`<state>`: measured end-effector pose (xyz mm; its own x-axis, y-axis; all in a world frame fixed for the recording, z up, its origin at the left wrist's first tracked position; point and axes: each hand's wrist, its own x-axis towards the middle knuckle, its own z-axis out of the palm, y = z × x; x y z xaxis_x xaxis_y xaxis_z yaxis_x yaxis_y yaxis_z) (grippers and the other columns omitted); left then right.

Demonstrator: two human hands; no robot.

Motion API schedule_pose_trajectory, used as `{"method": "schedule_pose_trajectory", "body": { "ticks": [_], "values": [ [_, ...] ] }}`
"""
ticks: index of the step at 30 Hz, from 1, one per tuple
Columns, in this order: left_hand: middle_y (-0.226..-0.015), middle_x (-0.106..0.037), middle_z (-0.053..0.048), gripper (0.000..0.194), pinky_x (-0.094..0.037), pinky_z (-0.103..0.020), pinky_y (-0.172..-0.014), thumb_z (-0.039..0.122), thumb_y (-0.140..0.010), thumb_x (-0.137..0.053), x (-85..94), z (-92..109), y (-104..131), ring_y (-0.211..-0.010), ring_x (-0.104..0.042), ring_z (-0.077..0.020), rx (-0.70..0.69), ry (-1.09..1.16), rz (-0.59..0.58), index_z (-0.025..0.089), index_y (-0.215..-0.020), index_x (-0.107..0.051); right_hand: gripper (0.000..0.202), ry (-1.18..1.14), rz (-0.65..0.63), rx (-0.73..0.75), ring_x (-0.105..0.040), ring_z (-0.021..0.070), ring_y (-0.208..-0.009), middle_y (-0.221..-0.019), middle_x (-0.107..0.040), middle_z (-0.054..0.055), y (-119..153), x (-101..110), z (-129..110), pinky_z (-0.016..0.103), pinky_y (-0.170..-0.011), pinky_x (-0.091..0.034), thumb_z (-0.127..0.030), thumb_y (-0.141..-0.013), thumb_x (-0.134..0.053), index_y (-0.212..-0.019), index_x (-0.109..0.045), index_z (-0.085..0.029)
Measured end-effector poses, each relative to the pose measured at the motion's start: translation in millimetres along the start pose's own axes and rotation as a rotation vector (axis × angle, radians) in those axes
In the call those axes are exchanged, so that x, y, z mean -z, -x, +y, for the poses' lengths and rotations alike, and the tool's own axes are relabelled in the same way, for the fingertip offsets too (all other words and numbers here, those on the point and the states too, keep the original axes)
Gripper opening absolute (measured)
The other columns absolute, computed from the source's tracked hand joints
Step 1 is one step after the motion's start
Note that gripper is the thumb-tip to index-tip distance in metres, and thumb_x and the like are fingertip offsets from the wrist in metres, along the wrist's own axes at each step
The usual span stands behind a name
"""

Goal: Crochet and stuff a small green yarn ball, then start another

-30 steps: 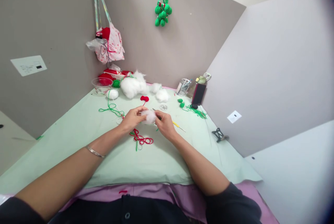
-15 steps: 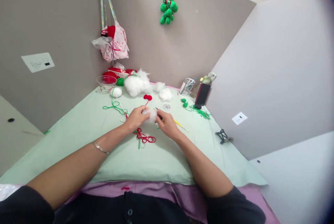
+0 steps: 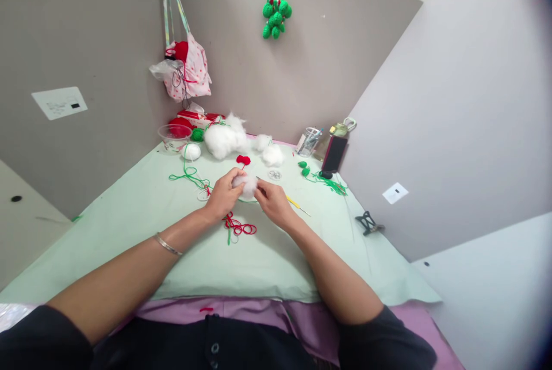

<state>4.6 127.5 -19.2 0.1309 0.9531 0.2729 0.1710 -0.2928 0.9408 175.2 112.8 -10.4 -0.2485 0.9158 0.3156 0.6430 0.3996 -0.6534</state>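
Over the middle of the table, a tuft of white fibre stuffing (image 3: 247, 186) lies between my two hands. My left hand (image 3: 225, 193) is closed on its left side, thumb in front. My right hand (image 3: 272, 200) pinches at the tuft's right edge; a small dark pointed tip shows above those fingers, and the rest of that object is hidden. Just beyond the hands lies a small red crocheted piece (image 3: 244, 160). Loops of red yarn (image 3: 241, 227) are spread on the near side. A yellow-handled crochet hook (image 3: 297, 205) rests to the right of my right hand.
Behind are a big heap of stuffing (image 3: 225, 137), a clear plastic tub (image 3: 175, 138) and a white yarn ball (image 3: 191, 152). Toward the right stand a cup of tools (image 3: 309, 142) and a phone (image 3: 334, 154). Green yarn pieces (image 3: 333, 184) and a black clip (image 3: 368, 223) lie nearby.
My left hand has shifted slightly up and the tuft has moved a little left between the hands. The fingers of my right hand have turned slightly. The whole view has shifted slightly.
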Motion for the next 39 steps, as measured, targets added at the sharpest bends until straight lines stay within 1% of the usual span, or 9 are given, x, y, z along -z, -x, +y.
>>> {"method": "schedule_pose_trajectory", "body": {
  "ticks": [3, 7, 11, 18, 21, 24, 30, 35, 39],
  "values": [
    [-0.083, -0.065, 0.0, 0.024, -0.045, -0.028, -0.072, 0.028, -0.068, -0.058, 1.0, -3.3, -4.0, -0.077, -0.057, -0.0188, 0.026, 0.02, -0.048, 0.019, -0.09, -0.063, 0.016, -0.004, 0.02, 0.002, -0.038, 0.0143, -0.06, -0.062, -0.045, -0.004, -0.2, -3.2, 3.8, 0.028, -0.063, -0.029, -0.026, -0.086, -0.046, -0.07, -0.045, -0.023],
    [-0.074, -0.062, 0.002, 0.022, -0.042, -0.028, -0.065, 0.028, -0.065, -0.059, 2.7, -4.2, -3.7, -0.069, -0.054, -0.0174, 0.047, 0.023, -0.074, 0.018, -0.085, -0.063, 0.013, -0.007, 0.038, 0.007, -0.042, 0.0152, -0.061, -0.064, -0.048, -0.003, -0.4, -5.2, 6.2, 0.028, -0.063, -0.031, -0.025, -0.086, -0.043, -0.074, -0.049, -0.023],
    [-0.073, -0.059, 0.003, 0.019, -0.04, -0.027, -0.065, 0.031, -0.068, -0.058, 2.7, -2.0, -0.6, -0.068, -0.051, -0.0159, 0.036, 0.033, -0.046, 0.019, -0.083, -0.061, 0.012, 0.017, 0.059, 0.048, -0.042, 0.0163, -0.065, -0.069, -0.049, -0.001, 0.6, -4.3, 0.4, 0.029, -0.066, -0.031, -0.024, -0.086, -0.042, -0.075, -0.046, -0.023],
    [-0.073, -0.061, 0.002, 0.023, -0.043, -0.027, -0.061, 0.035, -0.069, -0.054, -0.1, -3.9, -6.0, -0.066, -0.055, -0.0168, 0.064, 0.1, -0.104, 0.019, -0.086, -0.057, 0.017, 0.013, 0.052, 0.085, -0.04, 0.0165, -0.067, -0.067, -0.045, -0.002, -1.2, 2.9, -5.4, 0.03, -0.068, -0.03, -0.019, -0.081, -0.045, -0.069, -0.036, -0.024],
    [-0.071, -0.058, 0.003, 0.017, -0.04, -0.027, -0.059, 0.031, -0.071, -0.055, -1.5, -4.1, -6.0, -0.064, -0.052, -0.0159, 0.049, 0.075, -0.079, 0.02, -0.083, -0.055, 0.019, -0.029, 0.05, 0.071, -0.038, 0.015, -0.063, -0.064, -0.041, -0.004, 0.6, 3.8, -8.0, 0.029, -0.065, -0.029, -0.02, -0.082, -0.045, -0.067, -0.034, -0.024],
    [-0.069, -0.052, 0.005, 0.01, -0.036, -0.028, -0.061, 0.023, -0.071, -0.056, -2.4, -3.9, -3.0, -0.064, -0.046, -0.015, 0.019, 0.025, -0.015, 0.021, -0.079, -0.051, 0.018, -0.074, 0.044, 0.062, -0.037, 0.0143, -0.061, -0.063, -0.041, -0.004, 4.5, 0.9, -13.1, 0.028, -0.063, -0.029, -0.023, -0.085, -0.044, -0.069, -0.038, -0.024],
    [-0.07, -0.044, 0.006, 0.019, -0.032, -0.029, -0.066, 0.009, -0.067, -0.054, -5.7, -3.0, 1.5, -0.066, -0.039, -0.0148, -0.063, -0.027, 0.096, 0.022, -0.077, -0.044, 0.015, -0.157, 0.035, 0.044, -0.038, 0.0137, -0.062, -0.065, -0.044, -0.004, 7.2, -5.1, -18.9, 0.028, -0.063, -0.03, -0.028, -0.087, -0.047, -0.073, -0.047, -0.023],
    [-0.075, -0.041, 0.003, 0.021, -0.034, -0.029, -0.071, 0.008, -0.07, -0.053, -10.7, -4.5, -1.0, -0.073, -0.04, -0.0156, -0.119, 0.004, 0.122, 0.022, -0.069, -0.038, 0.023, -0.259, 0.033, -0.006, -0.037, 0.0126, -0.059, -0.062, -0.041, -0.005, -0.6, -3.2, -14.5, 0.027, -0.058, -0.03, -0.039, -0.085, -0.053, -0.07, -0.046, -0.023],
    [-0.083, -0.047, 0.002, 0.015, -0.038, -0.029, -0.075, 0.012, -0.074, -0.053, -10.5, -1.1, 0.6, -0.08, -0.046, -0.0164, -0.11, 0.068, 0.083, 0.022, -0.081, -0.045, 0.021, -0.288, 0.071, -0.041, -0.034, 0.0119, -0.057, -0.058, -0.038, -0.006, -5.5, -2.7, -8.8, 0.027, -0.055, -0.028, -0.037, -0.08, -0.053, -0.067, -0.045, -0.023]
  ]
}}
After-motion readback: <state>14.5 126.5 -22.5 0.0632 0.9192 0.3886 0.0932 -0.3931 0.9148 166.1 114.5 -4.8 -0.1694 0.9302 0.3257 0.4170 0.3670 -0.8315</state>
